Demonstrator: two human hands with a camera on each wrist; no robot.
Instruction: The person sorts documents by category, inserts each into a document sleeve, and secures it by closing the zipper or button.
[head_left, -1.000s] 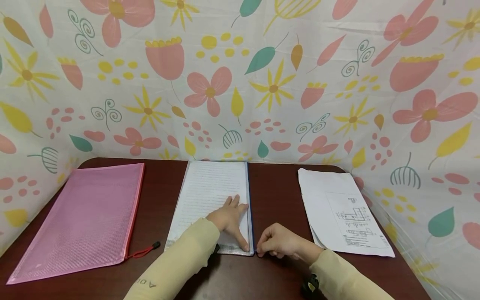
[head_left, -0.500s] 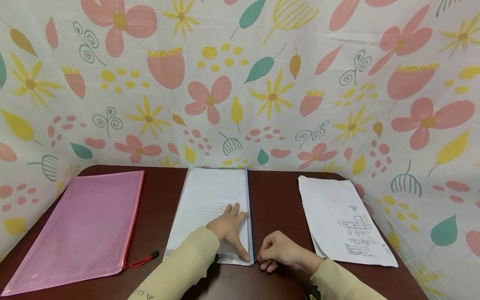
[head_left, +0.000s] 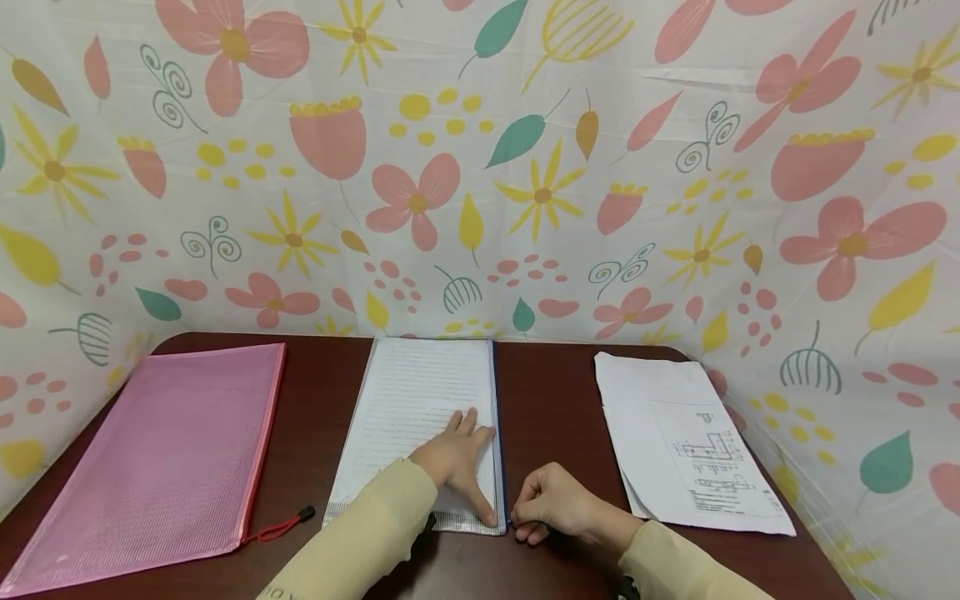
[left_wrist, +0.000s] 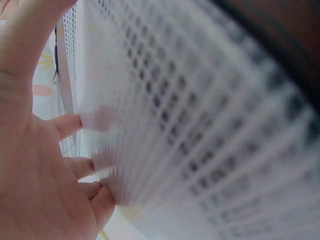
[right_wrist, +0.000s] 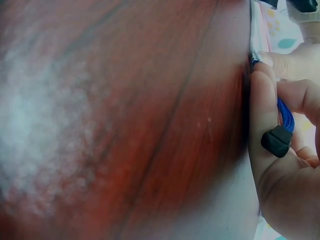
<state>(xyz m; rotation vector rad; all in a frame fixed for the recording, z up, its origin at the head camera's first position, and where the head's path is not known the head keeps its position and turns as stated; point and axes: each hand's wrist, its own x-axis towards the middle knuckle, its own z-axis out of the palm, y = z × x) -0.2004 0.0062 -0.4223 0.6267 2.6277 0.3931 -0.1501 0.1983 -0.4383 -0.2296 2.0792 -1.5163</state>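
A clear mesh zip pouch [head_left: 408, 392] lies flat in the middle of the table, a sheet of lined writing showing through it. Along its right side runs a blue zipper [head_left: 503, 467]. My left hand [head_left: 453, 467] rests on the pouch's lower right part with fingers spread; its mesh [left_wrist: 165, 100] fills much of the left wrist view. At the lower right corner, my right hand [head_left: 555, 504] pinches the zipper pull, which the fingers mostly hide. A blue cord [right_wrist: 287, 117] with a black end piece [right_wrist: 276, 141] hangs against those fingers.
To the left lies a pink mesh zip pouch [head_left: 165, 450] with a red zipper and a red cord [head_left: 277, 529]. Printed sheets [head_left: 660, 417] lie at the right of the dark table [head_left: 555, 400]. A floral curtain [head_left: 480, 167] stands behind.
The head view has tilted up slightly, so the table sits lower in it. Both hands keep nearly the same places at the clear pouch.
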